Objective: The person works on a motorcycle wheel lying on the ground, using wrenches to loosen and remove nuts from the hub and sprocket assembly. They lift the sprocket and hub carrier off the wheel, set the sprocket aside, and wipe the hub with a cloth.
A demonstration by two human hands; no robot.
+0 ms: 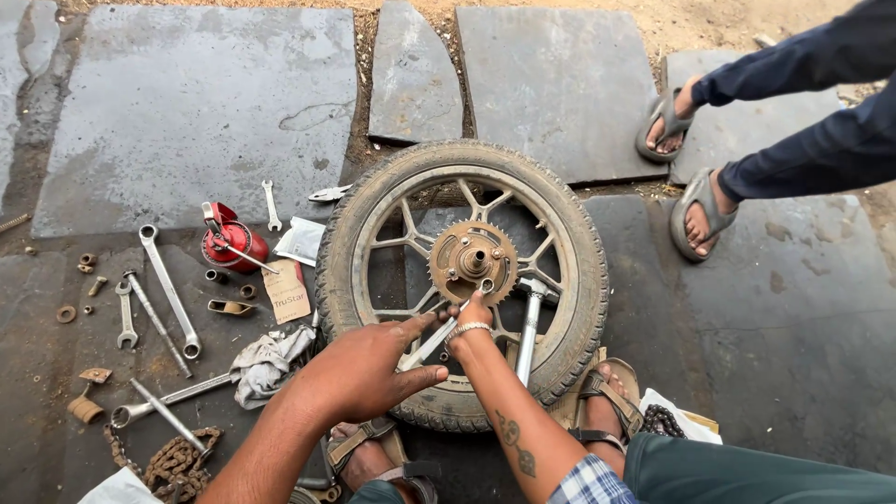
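- Far left on the stone slabs [187, 103]: loose spanners [168, 289], a drive chain [173, 462], a red oil can [233, 245] and a grey rag [271, 359]; all lie apart from the wheel
- Left hand [369, 369]: open, fingers spread, resting on the tyre's near edge; it grips nothing
- Wheel [462, 280]: lies flat, sprocket [473, 259] up and still mounted; judged mid-job, sprocket fasteners not yet off
- Right hand [474, 313]: closed around a slim metal tool [431, 341] at the sprocket's edge
- Far right: another person's sandalled feet [686, 173]
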